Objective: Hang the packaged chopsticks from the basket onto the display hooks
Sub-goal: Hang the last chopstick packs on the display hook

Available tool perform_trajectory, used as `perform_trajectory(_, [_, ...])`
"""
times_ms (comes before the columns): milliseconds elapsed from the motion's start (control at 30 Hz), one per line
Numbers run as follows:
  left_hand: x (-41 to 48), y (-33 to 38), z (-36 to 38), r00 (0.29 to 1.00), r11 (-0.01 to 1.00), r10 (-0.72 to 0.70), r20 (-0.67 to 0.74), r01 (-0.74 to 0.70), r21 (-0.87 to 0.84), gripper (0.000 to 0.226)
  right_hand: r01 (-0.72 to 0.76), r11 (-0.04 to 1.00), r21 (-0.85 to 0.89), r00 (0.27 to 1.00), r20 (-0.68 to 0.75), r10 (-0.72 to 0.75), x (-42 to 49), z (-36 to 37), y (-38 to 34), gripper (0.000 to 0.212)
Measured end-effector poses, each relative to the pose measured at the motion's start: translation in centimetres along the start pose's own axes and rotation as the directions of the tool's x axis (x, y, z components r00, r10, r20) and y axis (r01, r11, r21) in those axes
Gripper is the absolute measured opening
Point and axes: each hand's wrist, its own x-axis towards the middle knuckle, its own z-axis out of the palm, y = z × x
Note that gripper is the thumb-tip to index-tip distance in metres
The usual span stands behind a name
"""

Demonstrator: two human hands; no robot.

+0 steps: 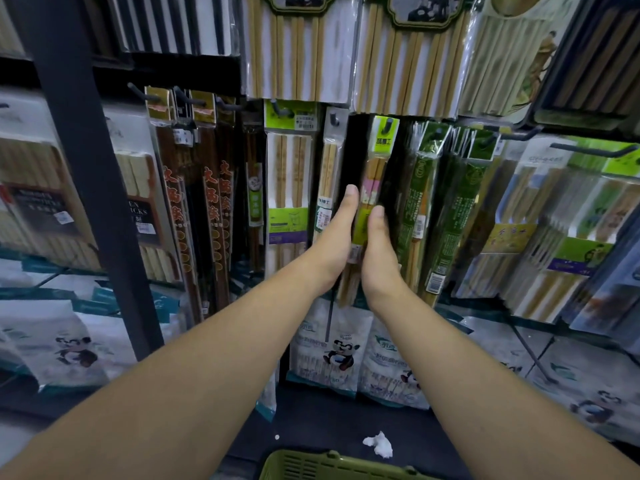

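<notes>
Left hand (pixel 337 237), right hand (pixel 379 252) sandwich green-label chopstick pack (pixel 376 168).

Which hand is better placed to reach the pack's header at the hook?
Right, likely. The right hand sits directly below the header and hook, while the left hand flanks the pack off to the side and can steady it.

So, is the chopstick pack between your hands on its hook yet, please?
On, seemingly: the chopstick pack has a hook through its header.
</notes>
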Motion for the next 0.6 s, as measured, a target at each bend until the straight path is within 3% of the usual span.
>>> perform_trajectory(133, [-0.2, -0.5, 0.4, 1.000, 0.999, -0.005, -0.004, 0.005, -0.045, 0.062, -0.026, 0.998, 0.050, 0.999, -0.020, 0.027, 0.0, 0.4, 0.3, 0.091])
perform_trajectory(367, [-0.8, -1.3, 0.2, 1.000, 1.000, -0.011, 0.025, 0.011, -0.012, 0.094, -0.059, 0.996, 0.060, 0.998, 0.024, 0.057, -1.0, -0.2, 0.9, 0.082])
perform_trajectory(533, [-2.2, -3.2, -0.1, 0.996, 0.997, -0.083, 0.029, 0.082, 0.013, 0.116, -0.102, 0.995, 0.020, 0.993, 0.064, 0.100, -2.5, -0.2, 2.9, 0.100])
perform_trajectory(600, [-2.4, -3.4, -0.3, 0.995, 0.996, -0.087, 0.038, 0.088, -0.008, 0.113, -0.108, 0.993, 0.041, 0.992, 0.077, 0.104, -2.7, -0.2, 3.1, 0.102])
